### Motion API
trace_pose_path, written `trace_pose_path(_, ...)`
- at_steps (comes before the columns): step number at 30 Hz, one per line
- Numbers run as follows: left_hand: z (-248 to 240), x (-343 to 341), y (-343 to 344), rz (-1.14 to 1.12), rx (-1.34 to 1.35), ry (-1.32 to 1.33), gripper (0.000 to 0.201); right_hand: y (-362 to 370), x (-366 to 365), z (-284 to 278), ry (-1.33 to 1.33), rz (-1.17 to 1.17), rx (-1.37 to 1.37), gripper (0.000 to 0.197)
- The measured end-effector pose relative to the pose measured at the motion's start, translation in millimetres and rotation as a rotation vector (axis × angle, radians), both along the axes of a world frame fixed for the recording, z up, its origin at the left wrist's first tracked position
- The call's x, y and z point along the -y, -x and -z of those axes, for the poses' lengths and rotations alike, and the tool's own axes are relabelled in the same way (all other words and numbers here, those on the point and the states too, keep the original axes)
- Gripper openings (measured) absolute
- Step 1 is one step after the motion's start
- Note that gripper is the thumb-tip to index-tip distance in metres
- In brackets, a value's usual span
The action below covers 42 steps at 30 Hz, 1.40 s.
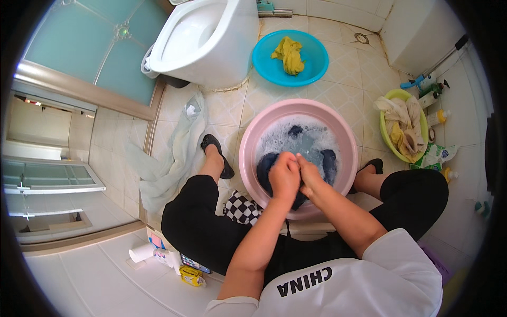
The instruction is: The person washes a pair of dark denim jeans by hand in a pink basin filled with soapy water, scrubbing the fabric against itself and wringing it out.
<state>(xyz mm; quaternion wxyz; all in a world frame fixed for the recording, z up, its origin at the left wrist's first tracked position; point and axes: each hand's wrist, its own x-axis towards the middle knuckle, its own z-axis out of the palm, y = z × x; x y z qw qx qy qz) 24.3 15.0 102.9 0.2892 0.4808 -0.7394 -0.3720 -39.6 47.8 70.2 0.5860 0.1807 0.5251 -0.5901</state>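
Note:
Soapy water fills a pink basin (pixel 246 153) between my feet. Dark blue cloth (pixel 328 161) lies in it, partly under the foam, with more showing at the left, far side and beneath my wrists. My left hand (pixel 285 173) is closed in a fist above the near half of the basin. Pressed against it, my right hand (pixel 309 174) is closed too, its thumb on the far side. Both appear to grip a part of the dark blue cloth, mostly hidden by the fingers.
Beyond the basin stands a blue basin (pixel 262 63) with a yellow cloth (pixel 289 55), beside a white toilet (pixel 227 58). A green basin (pixel 387 134) of pale laundry (pixel 406 119) is at right, near bottles (pixel 433 94). Wet pale fabric (pixel 171 164) lies on the left floor.

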Motion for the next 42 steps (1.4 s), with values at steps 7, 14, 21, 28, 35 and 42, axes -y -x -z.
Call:
trace_pose_path(7,4.1,-14.8,6.8,0.021,-0.012,-0.05,0.006,0.4,-1.0,10.8,0.093,0.157,0.086,0.032)
trace_pose_path(14,11.0,0.2,4.1,0.036,-0.061,-0.157,0.007,10.2,2.8,-4.4,0.026,0.015,-0.008,0.031)
trace_pose_path(21,21.7,45.7,-39.5,-0.078,-0.289,-0.465,0.019,75.8,7.7,3.8,0.108,0.21,0.057,0.031)
trace_pose_path(28,14.6,56.9,-55.7,0.147,-0.027,-0.263,0.027,89.3,6.1,-10.7,0.139,0.247,-0.051,0.029)
trace_pose_path(35,-10.7,53.3,-57.6,0.47,0.146,-0.628,0.034,112.4,-4.9,-6.9,0.224,0.326,-0.106,0.03)
trace_pose_path(42,-4.9,57.4,-54.9,0.141,0.146,-0.248,0.029,111.2,-6.0,-15.9,0.231,0.171,-0.275,0.028)
